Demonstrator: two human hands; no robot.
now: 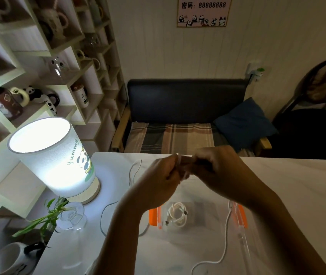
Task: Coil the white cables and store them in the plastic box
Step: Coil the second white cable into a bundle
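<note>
1. My left hand (163, 175): raised above the surface (289, 195), fingers curled, pinching a small white cable coil (180, 165) at its left side.
2. My right hand (215, 165): level with the left and touching it, fingers curled round the same coil from the right. The coil sits between the two hands, mostly hidden by the fingers.
3. Cable tail (224, 235): a white strand lying right of the box interior and running toward me, ending in a loop on the surface near the bottom edge. Whether it joins the held coil I cannot tell.
4. Plastic box (239, 231): clear, with orange latches, open, directly below my hands on the surface.
5. Stored cable (176, 214): one white coil, bound, lying inside the box at its left part, well below the hands.
6. Loose cable (134, 171): white strand on the surface, left of my left hand, near the lamp.
7. Lamp (53, 153): lit, cylindrical shade with panda print, at the surface's left edge.
8. Glass vase (71, 215): clear, holding green stems, just in front of the lamp.
9. Mug (9, 259): white, at lower left.
10. Bench seat (178, 116): dark backrest, plaid cushion, beyond the surface.
</note>
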